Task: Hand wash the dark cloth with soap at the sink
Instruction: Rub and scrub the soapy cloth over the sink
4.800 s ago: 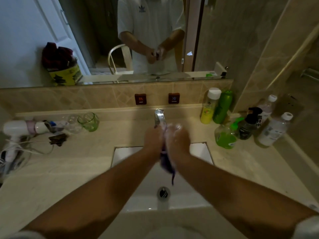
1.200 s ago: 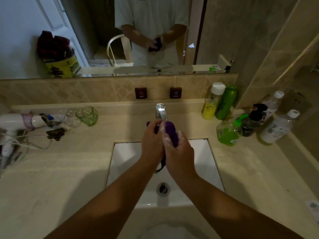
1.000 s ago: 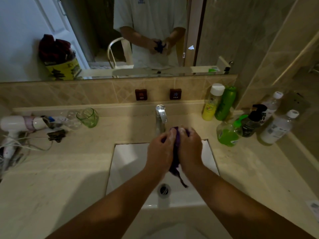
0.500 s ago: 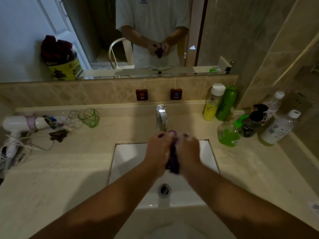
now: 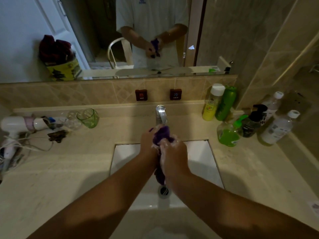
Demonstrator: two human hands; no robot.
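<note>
Because the soapy dark purple cloth [image 5: 162, 135] must drip into the white rectangular sink basin [image 5: 202, 152], the person holds it bunched above the drain, just below the chrome tap [image 5: 161, 114], with the left hand [image 5: 149, 144] and right hand [image 5: 174, 152] both curled around it, probably to rub it.
</note>
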